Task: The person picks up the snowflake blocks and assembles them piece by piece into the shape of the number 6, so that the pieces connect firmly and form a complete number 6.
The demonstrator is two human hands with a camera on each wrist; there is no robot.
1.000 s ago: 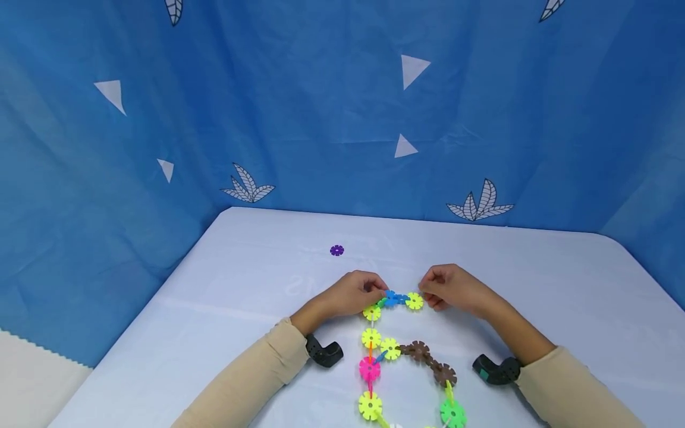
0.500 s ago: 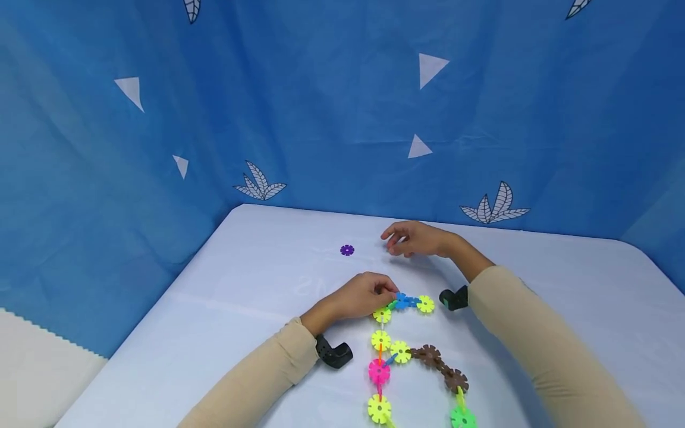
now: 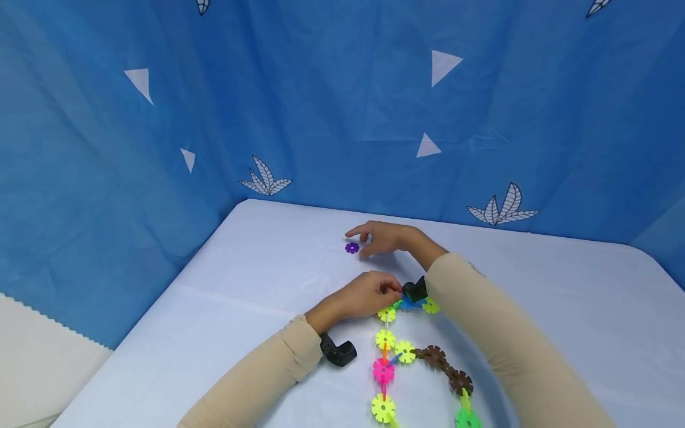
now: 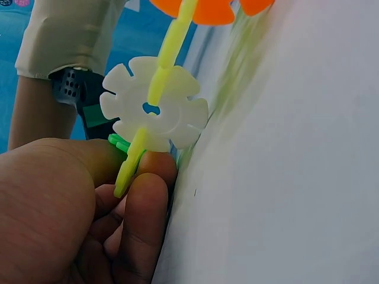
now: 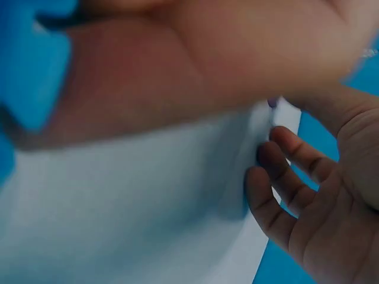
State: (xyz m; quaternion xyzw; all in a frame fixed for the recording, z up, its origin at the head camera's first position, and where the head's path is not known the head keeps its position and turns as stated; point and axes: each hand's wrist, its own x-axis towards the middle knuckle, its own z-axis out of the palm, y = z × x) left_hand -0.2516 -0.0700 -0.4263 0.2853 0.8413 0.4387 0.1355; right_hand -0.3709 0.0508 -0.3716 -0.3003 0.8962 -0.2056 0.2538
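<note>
In the head view my left hand [image 3: 369, 294] grips the upper left corner of a chain of interlocking plastic snowflake discs. The left wrist view shows a green disc [image 4: 120, 142] pinched between thumb and fingers, beside a yellow disc seen edge-on and a whitish disc [image 4: 154, 109]. My right hand [image 3: 382, 238] is stretched across the table, thumb and index finger spread around a purple snowflake disc [image 3: 352, 248] that lies flat. Its other fingers [image 5: 269, 201] are loosely bent in the right wrist view. A blue disc [image 3: 409, 303] is partly hidden under the right wrist camera.
The chain runs toward the front, with yellow discs, a pink disc [image 3: 383, 371], brown discs [image 3: 461, 382] and a green one at the frame's lower edge. The right sleeve [image 3: 503, 333] passes over its right side. A blue curtain [image 3: 342, 107] hangs behind the white table [image 3: 214, 333].
My right hand has left the yellow disc at the chain's right end and moved back and left to the purple disc. The left hand keeps its grip. The head view has shifted slightly.
</note>
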